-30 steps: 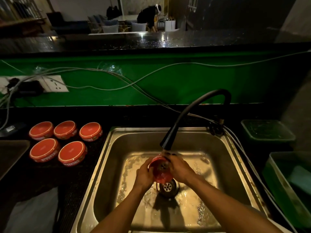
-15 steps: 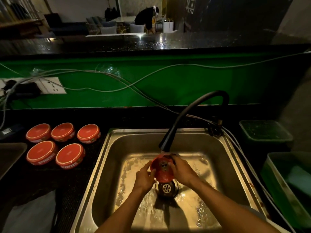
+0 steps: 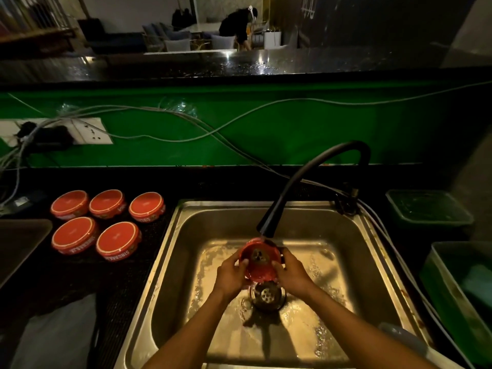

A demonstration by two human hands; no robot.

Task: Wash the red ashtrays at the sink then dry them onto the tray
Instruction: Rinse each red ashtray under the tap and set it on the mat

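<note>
One red ashtray [image 3: 260, 261] is held in the middle of the frame, just under the black faucet [image 3: 306, 179] head and above the drain [image 3: 267, 294] of the steel sink [image 3: 170, 251]. It is tipped so its hollow faces the camera. The left hand [image 3: 231, 272] curls its fingers [image 3: 244, 262] round the left rim, and the right hand [image 3: 292, 274] curls round the right rim, so both hands grip the same piece. Water lies wet and shining on the sink floor; the stream itself is hard to make out.

By my judgement the task is early: this looks like the washing of one ashtray, with no drying shown yet. Five more ashtrays [image 3: 94, 225] sit upside down on the dark table [image 3: 66, 283] at the left of the frame, three in a back row and two in front, close together but well apart from the sink (whether they are washed or waiting, I cannot tell). That makes six ashtrays counted in all.

A dark tray [image 3: 18, 246] shows at the left edge, just beside the five, with nothing visible on the part in view. At the right of the frame stand two green tubs [image 3: 426, 211]. A pale cloth [image 3: 53, 334] lies at lower left, likely for drying.
</note>
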